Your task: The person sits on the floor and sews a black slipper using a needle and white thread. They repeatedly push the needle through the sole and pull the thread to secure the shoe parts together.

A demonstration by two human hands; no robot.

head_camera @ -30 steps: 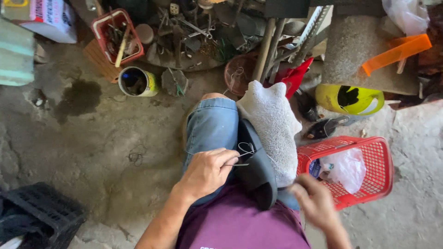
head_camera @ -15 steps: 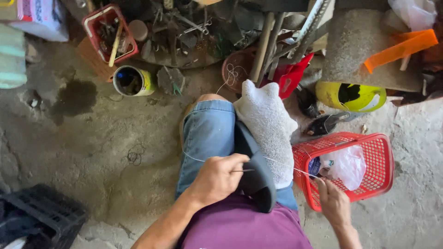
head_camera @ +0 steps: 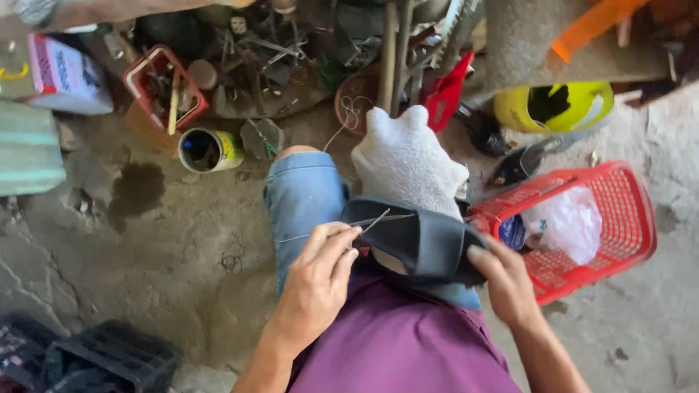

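black slipper (head_camera: 426,244): curved on lap | left hand (head_camera: 317,287): pinching needle (head_camera: 382,219); right hand (head_camera: 507,280): gripping slipper

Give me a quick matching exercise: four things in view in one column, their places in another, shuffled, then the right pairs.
Things:
1. needle
2. black sandal
3. red basket
4. open tin can

Places:
A. on the floor, right of the knee
B. on the floor, left of the knee, by a dark stain
C. pinched in the left hand
D. on the lap over a white cloth, right hand on its edge

Pairs: 1-C, 2-D, 3-A, 4-B
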